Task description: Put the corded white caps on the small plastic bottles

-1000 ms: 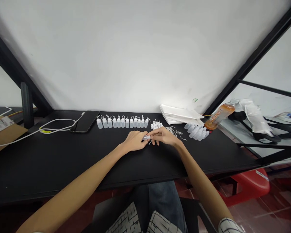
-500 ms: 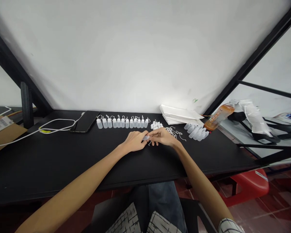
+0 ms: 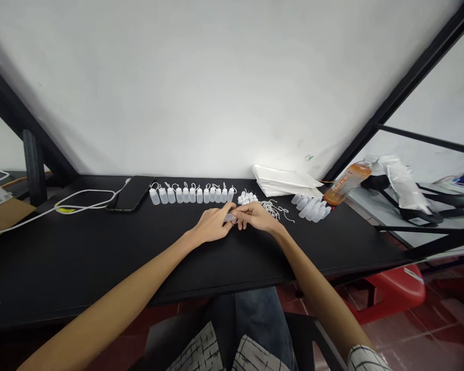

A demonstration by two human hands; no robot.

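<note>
A small translucent squeeze bottle [image 3: 229, 218] lies sideways in my left hand [image 3: 213, 224], its fingers closed round it above the black table. My right hand [image 3: 254, 216] pinches the bottle's neck end; a bit of white strap shows below those fingers, and the rest is hidden. Just beyond my hands sits a pile of small white caps [image 3: 247, 198]. Loose white straps [image 3: 272, 209] lie tangled beside my right hand. Behind my left hand stands a row of several bottles [image 3: 193, 195] fitted with caps and straps. More bottles [image 3: 313, 208], without straps, lie at the right.
A stack of white sheets [image 3: 284, 181] lies against the wall, near an orange drink bottle [image 3: 347, 184] that leans on its side. To the left are a phone [image 3: 133, 193], a white cable [image 3: 88, 208] and a cardboard box [image 3: 7, 206]. A red stool [image 3: 398, 291] stands below.
The view has shifted slightly. Both hands stay together on the bottle; the strap that hung below my right fingers now shows less.
</note>
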